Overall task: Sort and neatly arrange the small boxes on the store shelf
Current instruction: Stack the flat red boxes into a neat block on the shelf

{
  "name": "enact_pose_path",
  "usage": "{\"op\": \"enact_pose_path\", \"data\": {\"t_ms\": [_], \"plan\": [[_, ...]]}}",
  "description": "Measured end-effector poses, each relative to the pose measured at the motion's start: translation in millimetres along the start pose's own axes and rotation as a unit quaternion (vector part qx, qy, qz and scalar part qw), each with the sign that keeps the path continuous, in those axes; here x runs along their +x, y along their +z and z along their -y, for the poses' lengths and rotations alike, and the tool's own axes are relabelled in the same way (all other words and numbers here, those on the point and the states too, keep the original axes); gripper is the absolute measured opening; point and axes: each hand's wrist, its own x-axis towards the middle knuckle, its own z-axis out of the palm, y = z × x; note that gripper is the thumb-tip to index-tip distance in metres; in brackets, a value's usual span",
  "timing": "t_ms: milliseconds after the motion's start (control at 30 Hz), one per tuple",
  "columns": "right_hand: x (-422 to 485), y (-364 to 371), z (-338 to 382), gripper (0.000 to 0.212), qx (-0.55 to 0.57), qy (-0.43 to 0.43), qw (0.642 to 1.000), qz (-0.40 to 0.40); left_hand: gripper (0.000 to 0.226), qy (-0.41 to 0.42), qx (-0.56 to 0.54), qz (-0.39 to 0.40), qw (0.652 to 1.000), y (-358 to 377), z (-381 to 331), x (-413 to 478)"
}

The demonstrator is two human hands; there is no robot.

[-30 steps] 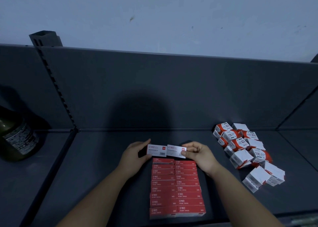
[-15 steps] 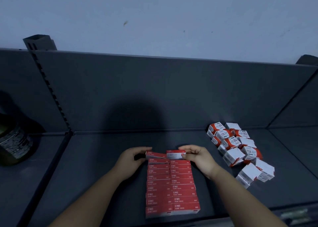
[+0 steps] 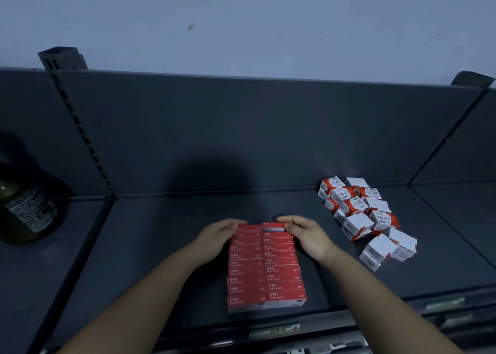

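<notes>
Lowered since before: two flat red cardboard boxes (image 3: 272, 226) now head the red box rows (image 3: 265, 273) on the dark grey metal shelf (image 3: 150, 246). I see left hand (image 3: 217, 235) and right hand (image 3: 306, 235) each pinching one.

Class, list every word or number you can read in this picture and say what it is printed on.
"订书钉": red boxes in the two rows.
"24/6": same boxes, right end, faint.
Small line beneath "订书钉": too blurred to read.
"PAPER CLIPS": white-and-red boxes in the pile.
Too blurred to read: bottle label, shelf-edge tags.
</notes>
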Motion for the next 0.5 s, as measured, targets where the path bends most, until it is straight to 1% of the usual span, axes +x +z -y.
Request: {"op": "enact_pose_path", "data": {"t_ms": [167, 367, 433, 500], "plan": [[-4, 3, 1, 0.023, -0.031, -0.012, 0.999, 0.008, 0.024, -0.016, 0.020, -0.016, 1.000, 9, 6, 0], [-9, 6, 2, 0.024, -0.050, -0.004, 0.999, 0.010, 0.021, -0.027, 0.034, -0.029, 0.999, 11, 3, -2], [-12, 10, 4, 0.023, -0.051, 0.003, 0.999, 0.008, 0.028, -0.028, 0.027, -0.027, 0.999, 15, -2, -6], [-16, 15, 5, 0.025, -0.031, 0.007, 0.999, -0.009, 0.043, -0.018, -0.009, -0.045, 0.999, 21, -9, -11]]}}
